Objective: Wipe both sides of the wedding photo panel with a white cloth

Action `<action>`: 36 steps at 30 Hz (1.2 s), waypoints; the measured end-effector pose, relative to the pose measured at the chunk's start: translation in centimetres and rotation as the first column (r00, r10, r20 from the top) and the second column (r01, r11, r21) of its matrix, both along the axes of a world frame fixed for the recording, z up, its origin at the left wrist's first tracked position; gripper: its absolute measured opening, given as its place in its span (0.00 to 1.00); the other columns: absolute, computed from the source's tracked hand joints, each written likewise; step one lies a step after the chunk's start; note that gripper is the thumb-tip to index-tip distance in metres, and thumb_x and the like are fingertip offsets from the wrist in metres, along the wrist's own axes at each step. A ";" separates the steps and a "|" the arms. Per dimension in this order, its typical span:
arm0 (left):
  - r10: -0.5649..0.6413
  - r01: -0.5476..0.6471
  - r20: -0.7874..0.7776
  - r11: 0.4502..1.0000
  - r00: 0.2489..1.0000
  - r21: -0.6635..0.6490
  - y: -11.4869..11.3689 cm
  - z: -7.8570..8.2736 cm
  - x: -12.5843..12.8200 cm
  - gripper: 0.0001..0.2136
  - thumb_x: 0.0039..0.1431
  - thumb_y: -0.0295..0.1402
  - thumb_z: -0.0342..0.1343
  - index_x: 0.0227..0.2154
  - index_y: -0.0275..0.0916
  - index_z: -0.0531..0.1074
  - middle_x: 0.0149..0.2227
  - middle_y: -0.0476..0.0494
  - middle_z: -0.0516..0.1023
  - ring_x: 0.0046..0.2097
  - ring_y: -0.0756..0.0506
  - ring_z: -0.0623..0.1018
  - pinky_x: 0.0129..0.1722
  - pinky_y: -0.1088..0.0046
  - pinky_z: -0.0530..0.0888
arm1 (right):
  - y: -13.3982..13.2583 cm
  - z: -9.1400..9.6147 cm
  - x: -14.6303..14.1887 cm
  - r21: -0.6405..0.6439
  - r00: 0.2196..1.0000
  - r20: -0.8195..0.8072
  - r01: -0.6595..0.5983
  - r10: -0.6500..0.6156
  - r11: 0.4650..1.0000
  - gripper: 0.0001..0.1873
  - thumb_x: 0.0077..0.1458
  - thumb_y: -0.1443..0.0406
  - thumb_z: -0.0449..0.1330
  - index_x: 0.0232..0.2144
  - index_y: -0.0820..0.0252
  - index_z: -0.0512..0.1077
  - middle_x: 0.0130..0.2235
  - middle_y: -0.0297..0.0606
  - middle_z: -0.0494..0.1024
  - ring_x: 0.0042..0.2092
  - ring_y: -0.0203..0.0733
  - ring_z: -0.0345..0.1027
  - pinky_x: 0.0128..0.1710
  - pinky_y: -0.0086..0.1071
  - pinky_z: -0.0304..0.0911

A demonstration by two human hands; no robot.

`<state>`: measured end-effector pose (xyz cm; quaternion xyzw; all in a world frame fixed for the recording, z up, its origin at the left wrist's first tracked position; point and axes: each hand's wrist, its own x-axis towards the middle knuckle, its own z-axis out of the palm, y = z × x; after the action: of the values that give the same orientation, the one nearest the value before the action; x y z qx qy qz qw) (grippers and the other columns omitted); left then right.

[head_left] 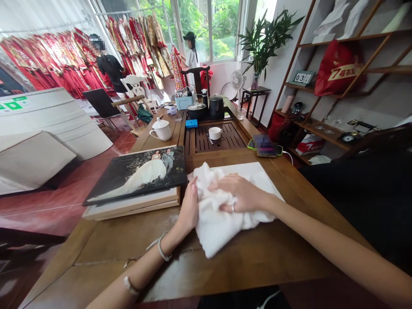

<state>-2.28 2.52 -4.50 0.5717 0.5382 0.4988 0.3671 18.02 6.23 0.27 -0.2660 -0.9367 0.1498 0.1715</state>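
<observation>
A crumpled white cloth (214, 231) lies over a flat white board (257, 171) on the wooden table. My right hand (236, 193), with a ring on one finger, presses down on the cloth and grips part of its folds. On the cloth's left side, my left hand (189, 206) stands on edge with its fingers stretched out, held against the cloth and the board's edge; it grasps nothing. Much of the board is hidden under the cloth. Left of my left hand, a framed wedding photo (144, 171) rests on a stack of pale wooden frames (135, 208).
Behind the board are a slatted tea tray (202, 143) with a white cup (215, 133), a lidded white mug (161, 129) and a phone with a cable (265, 146). Pots (216, 107) stand farther back. Two people are near red garments (58, 64); shelves (334, 77) line the right.
</observation>
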 end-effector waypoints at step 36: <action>0.003 -0.006 -0.037 0.996 0.999 -0.091 0.3 0.2 -0.2 0.27 0.65 0.49 0.37 0.59 0.35 0.58 0.65 0.37 0.58 0.66 0.40 0.56 0.66 0.59 0.49 | 3.2 0.9 -3.6 0.214 0.942 0.249 0.174 -0.225 0.961 0.16 0.53 0.67 0.53 0.44 0.55 0.73 0.45 0.42 0.72 0.45 0.49 0.64 0.41 0.39 0.55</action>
<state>-2.43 2.80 -4.29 0.5622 0.5682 0.4641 0.3817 14.41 9.40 1.19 -0.3603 -0.9293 0.0044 0.0807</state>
